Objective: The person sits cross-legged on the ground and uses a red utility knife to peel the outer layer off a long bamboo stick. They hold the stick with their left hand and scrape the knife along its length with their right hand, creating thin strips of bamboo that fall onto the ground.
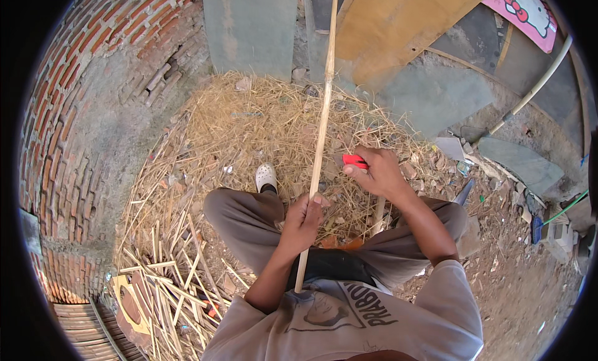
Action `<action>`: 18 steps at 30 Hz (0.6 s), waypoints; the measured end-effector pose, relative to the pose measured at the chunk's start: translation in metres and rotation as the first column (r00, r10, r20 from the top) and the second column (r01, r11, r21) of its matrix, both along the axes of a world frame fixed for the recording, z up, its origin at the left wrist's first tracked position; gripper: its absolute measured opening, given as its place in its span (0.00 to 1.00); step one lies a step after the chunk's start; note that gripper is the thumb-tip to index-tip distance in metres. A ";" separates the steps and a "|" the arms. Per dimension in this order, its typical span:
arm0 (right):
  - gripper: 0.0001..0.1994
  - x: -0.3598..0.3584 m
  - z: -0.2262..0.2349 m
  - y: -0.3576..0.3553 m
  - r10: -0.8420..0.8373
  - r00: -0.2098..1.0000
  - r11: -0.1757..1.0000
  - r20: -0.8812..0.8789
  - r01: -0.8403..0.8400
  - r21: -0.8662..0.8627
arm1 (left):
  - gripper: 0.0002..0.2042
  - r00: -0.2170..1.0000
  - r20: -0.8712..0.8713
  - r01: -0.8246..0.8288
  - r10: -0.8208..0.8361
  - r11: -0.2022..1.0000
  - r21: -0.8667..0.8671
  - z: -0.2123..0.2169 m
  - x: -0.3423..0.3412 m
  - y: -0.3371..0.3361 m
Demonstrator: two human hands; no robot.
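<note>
A long, pale bamboo stick (321, 134) stands nearly upright in the picture, one end resting against my shirt and the other running out past the top edge. My left hand (302, 225) is wrapped round its lower part. To the right of the stick, my right hand (381, 173) is closed on a small red and black tool (354, 161) that looks like a utility knife; its blade is hard to make out. The tool is apart from the stick. Below my right hand, a wooden piece (379, 213) stands upright between my bent legs.
Straw-like shavings (249, 118) cover the ground ahead. Many cut bamboo strips (177, 292) lie in a heap at the lower left. A brick wall (68, 131) rises on the left. Large boards (249, 31) lean at the back, and a pale pipe (532, 90) slants at the right.
</note>
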State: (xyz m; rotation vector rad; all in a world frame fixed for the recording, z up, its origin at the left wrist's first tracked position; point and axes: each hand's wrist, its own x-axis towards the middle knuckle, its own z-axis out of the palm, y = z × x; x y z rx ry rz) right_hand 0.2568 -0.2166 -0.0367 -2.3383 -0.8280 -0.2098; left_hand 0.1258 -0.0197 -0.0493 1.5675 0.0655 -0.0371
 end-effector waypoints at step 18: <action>0.33 0.022 -0.038 0.006 -0.103 0.920 0.992 0.377 0.121 -0.025 | 0.08 0.991 0.109 0.001 -0.081 0.806 0.592 0.015 -0.009 -0.013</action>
